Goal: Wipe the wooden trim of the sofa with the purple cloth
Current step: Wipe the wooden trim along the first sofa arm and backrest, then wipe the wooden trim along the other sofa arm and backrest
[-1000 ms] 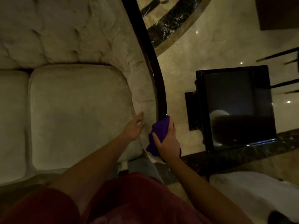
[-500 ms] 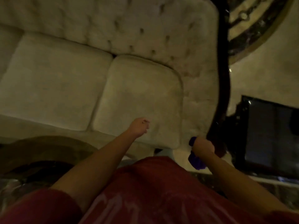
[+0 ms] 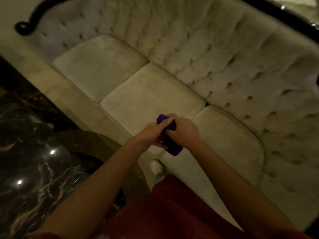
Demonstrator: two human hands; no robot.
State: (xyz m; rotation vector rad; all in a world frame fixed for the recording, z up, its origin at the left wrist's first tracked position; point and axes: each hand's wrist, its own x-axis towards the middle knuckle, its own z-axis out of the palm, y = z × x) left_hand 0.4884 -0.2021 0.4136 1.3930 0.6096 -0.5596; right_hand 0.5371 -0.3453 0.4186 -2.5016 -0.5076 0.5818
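The purple cloth (image 3: 172, 145) is bunched between both hands in front of me, above the front edge of the middle seat cushion. My left hand (image 3: 151, 133) grips its upper left part, and my right hand (image 3: 183, 130) grips it from the right. The cream tufted sofa (image 3: 215, 62) fills the view. Its dark wooden trim (image 3: 32, 16) curls along the top of the far left arm, and the trim (image 3: 283, 12) also runs along the back's top edge at upper right. Neither hand touches the trim.
A dark marble floor (image 3: 31, 169) with light reflections lies at the left, beside a round tan band (image 3: 96, 140). A white shoe (image 3: 157, 168) shows below my hands. My red shirt (image 3: 172, 213) fills the bottom centre.
My view has swung left from the sofa's right end to its middle. My right hand came off the trim with the cloth, and my left hand has joined it on the cloth.
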